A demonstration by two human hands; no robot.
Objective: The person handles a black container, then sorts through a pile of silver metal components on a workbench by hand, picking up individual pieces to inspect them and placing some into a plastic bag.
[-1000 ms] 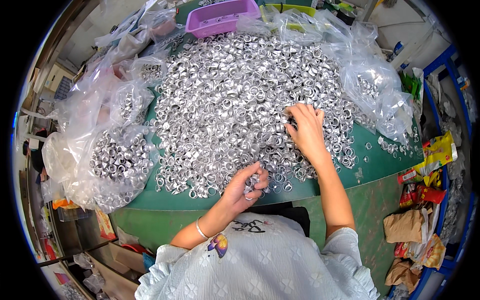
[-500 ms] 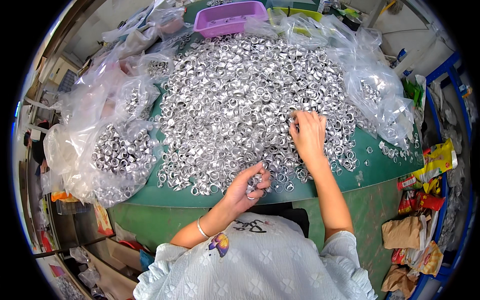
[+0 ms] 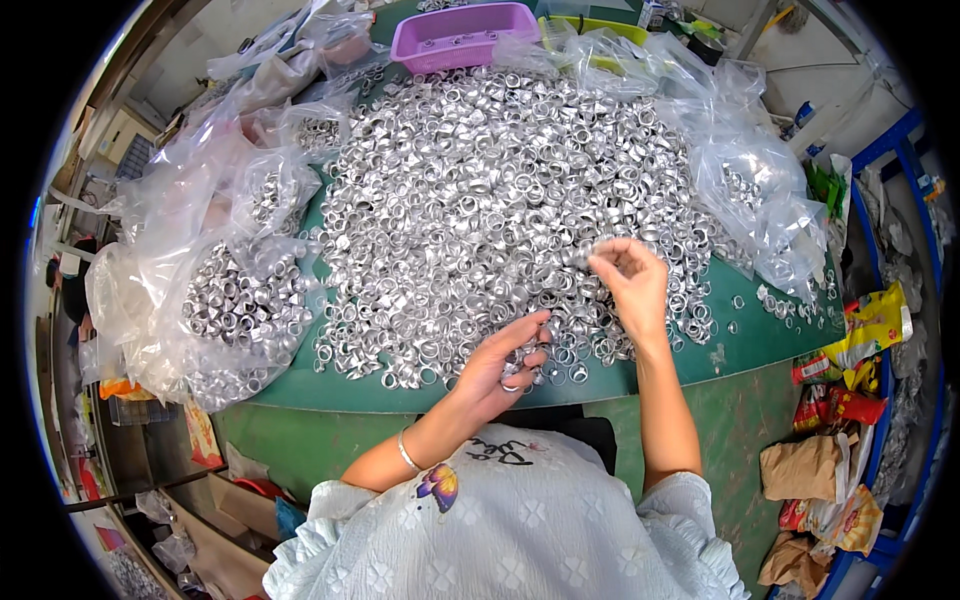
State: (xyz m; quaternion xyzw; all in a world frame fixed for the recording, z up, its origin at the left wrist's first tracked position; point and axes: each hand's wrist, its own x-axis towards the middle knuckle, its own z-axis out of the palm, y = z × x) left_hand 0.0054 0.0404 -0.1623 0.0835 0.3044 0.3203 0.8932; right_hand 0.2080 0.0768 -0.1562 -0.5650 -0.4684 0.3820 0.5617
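A wide heap of silver metal rings (image 3: 460, 190) covers the middle of the green table (image 3: 330, 395). My left hand (image 3: 500, 365) is cupped at the heap's near edge, its fingers curled around several silver rings resting in the palm. Above the right part of the heap, my right hand (image 3: 638, 285) has thumb and fingertips brought together. What looks like a silver ring, blurred, shows at those fingertips against the rings behind.
Clear plastic bags of rings (image 3: 245, 310) lie on the left, with another bag (image 3: 760, 200) at right. A purple basket (image 3: 455, 62) and a yellow-green tray (image 3: 605, 35) stand at the back. Blue shelving (image 3: 900, 170) and colourful packets (image 3: 870, 325) are beyond the table's right edge.
My right hand has lifted off the heap and drawn slightly back toward me, its fingertips now pinched. My left hand has shifted slightly right, still cupping rings.
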